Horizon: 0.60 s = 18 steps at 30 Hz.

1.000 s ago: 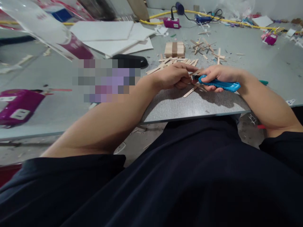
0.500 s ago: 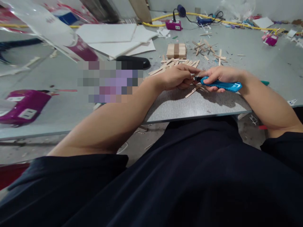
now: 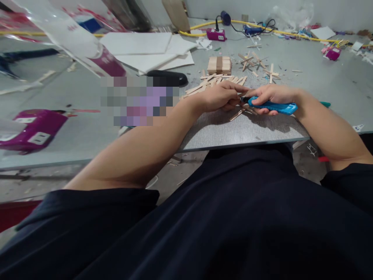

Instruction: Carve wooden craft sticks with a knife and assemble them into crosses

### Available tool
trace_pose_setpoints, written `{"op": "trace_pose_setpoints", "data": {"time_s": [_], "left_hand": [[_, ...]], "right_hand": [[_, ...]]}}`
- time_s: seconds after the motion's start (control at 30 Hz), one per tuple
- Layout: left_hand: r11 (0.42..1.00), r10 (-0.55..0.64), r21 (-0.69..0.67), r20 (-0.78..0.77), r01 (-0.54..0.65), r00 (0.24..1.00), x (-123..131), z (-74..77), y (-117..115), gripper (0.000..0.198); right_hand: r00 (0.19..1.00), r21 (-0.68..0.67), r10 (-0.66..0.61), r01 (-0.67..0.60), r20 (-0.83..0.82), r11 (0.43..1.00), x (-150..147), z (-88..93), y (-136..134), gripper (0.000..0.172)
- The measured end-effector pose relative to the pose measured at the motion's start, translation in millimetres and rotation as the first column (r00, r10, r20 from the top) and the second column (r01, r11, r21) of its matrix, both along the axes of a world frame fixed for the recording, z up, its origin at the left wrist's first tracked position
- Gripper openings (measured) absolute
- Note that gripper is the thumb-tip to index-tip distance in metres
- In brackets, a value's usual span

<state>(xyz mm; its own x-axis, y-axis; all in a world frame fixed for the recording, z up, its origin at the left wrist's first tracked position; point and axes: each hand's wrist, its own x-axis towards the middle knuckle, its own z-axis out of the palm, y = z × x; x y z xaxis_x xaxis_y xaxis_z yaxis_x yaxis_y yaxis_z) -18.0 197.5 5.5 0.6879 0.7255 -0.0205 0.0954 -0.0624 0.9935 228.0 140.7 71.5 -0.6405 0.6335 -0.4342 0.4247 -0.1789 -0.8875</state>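
My right hand (image 3: pixel 269 97) grips a blue utility knife (image 3: pixel 275 106), its black tip pointing left toward my other hand. My left hand (image 3: pixel 221 96) is closed in a pinch on a thin wooden craft stick (image 3: pixel 238 113) that lies on the grey board (image 3: pixel 233 130). The knife tip meets the stick right at my left fingertips. More loose craft sticks (image 3: pixel 215 81) lie fanned out just behind my hands.
A bundled stack of sticks (image 3: pixel 219 65) and glued stick crosses (image 3: pixel 256 62) sit farther back. White sheets (image 3: pixel 145 48), a black object (image 3: pixel 167 77), magenta boxes (image 3: pixel 32 130), a yellow cable (image 3: pixel 262 27) and scraps surround the area. The board's front edge is close to my lap.
Both hands stay together on the stick and knife with only slight shifts; the view has drifted a little.
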Motion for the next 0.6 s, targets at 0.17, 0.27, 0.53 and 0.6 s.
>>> {"op": "trace_pose_setpoints", "data": {"time_s": [0.17, 0.27, 0.53, 0.6], "left_hand": [[1.0, 0.02, 0.011, -0.004, -0.02, 1.0, 2, 1.8, -1, 0.028], [1.0, 0.025, -0.002, -0.006, -0.025, 1.0, 3, 3.0, -2, 0.027], [0.998, 0.069, -0.003, -0.018, -0.07, 0.997, 3, 2.0, -2, 0.022], [0.996, 0.094, -0.002, -0.017, -0.094, 0.995, 4, 2.6, -4, 0.021]], "right_hand": [[1.0, 0.005, 0.019, -0.019, 0.003, 1.0, 3, 1.8, 1, 0.045], [0.999, 0.002, 0.025, -0.025, 0.02, 1.0, 3, 2.4, 3, 0.044], [0.997, 0.004, 0.076, -0.076, -0.027, 0.997, 12, -7.7, 17, 0.017], [0.998, -0.001, 0.063, -0.063, -0.023, 0.998, 13, -9.2, 19, 0.022]]}}
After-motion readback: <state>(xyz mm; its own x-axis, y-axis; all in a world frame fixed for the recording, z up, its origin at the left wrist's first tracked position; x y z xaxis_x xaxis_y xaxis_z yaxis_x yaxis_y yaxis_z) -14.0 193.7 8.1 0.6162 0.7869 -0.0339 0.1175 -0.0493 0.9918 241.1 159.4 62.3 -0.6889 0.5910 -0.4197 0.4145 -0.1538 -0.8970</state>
